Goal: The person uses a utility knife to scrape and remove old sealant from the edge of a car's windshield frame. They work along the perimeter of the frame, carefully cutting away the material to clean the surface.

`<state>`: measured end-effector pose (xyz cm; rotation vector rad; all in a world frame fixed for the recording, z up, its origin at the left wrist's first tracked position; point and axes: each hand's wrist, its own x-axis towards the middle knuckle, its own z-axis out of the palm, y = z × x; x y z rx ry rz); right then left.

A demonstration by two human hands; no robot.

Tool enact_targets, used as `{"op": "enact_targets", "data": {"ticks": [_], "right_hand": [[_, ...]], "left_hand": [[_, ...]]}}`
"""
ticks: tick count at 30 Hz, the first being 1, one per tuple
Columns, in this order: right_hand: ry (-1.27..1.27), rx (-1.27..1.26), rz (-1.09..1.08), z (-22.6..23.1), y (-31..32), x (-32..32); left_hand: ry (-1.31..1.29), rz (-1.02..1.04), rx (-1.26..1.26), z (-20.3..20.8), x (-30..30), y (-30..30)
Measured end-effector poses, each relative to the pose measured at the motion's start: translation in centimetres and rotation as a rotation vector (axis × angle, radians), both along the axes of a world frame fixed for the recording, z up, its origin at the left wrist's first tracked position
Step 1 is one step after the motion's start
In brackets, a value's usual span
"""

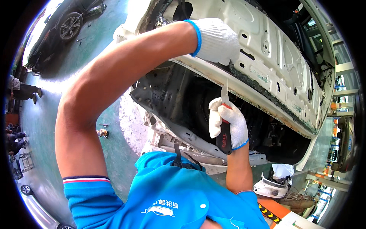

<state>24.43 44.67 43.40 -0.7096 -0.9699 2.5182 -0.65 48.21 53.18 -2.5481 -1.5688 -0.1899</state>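
Note:
My right hand [231,124], in a white knit glove with a blue cuff, is wrapped round a knife with a black and red handle [224,142]. Its narrow, pointed metal blade [225,94] points up toward the edge of a white car body panel [263,42]. Higher up and to the left, my left hand [217,40], gloved the same way, rests over that panel's edge; its fingers bend down and are mostly hidden behind the back of the glove. A rough, dark strip of sealant [253,78] runs along the panel from beside the left hand toward the lower right.
Below the panel edge gapes a dark cavity [190,91] in the car body. A white helmet-like object [271,187] lies at the lower right. A dark car [65,30] stands at the upper left; a small part [102,133] lies on the green floor. People are at the far left.

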Motion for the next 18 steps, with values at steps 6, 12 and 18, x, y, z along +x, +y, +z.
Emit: {"op": "enact_targets", "data": {"ticks": [6,12,18], "right_hand": [[0.05,-0.027,-0.016,0.2,1.2,-2.0],[0.134,-0.127,-0.059,-0.5,2.7,-2.7],[0.183,-0.137,-0.038,-0.1,2.5,-2.8]], "left_hand": [[0.036,0.0,-0.015,0.2,0.4,0.2],[0.019,-0.048,0.019,-0.5,-0.4,0.9],[0.011,-0.142,0.133,-2.8,-2.2,1.4]]}}
